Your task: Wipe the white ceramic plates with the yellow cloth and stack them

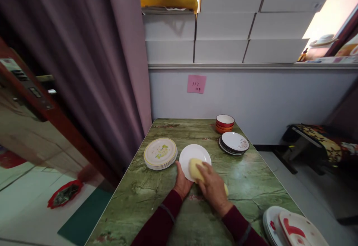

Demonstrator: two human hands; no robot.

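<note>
My left hand (183, 182) grips the near-left rim of a plain white plate (190, 152), its thumb along the edge. The plate is tilted a little over the middle of the table. In my right hand (214, 188) is a pale yellow cloth (195, 167), pressed on the plate's right part; a bit of it also shows past the palm. Motion blurs the cloth and the fingers on it. Left of the plate, close to my left hand, stands a stack of cream plates (158, 149) with yellow rims and a floral print.
Dark-rimmed white plates (235, 141) are stacked at right, in front of red and orange bowls (225, 121). More plates and a red-patterned tray (299, 231) lie at the near-right corner of the green table (145, 208). A purple curtain (125, 52) hangs left; a wall stands behind.
</note>
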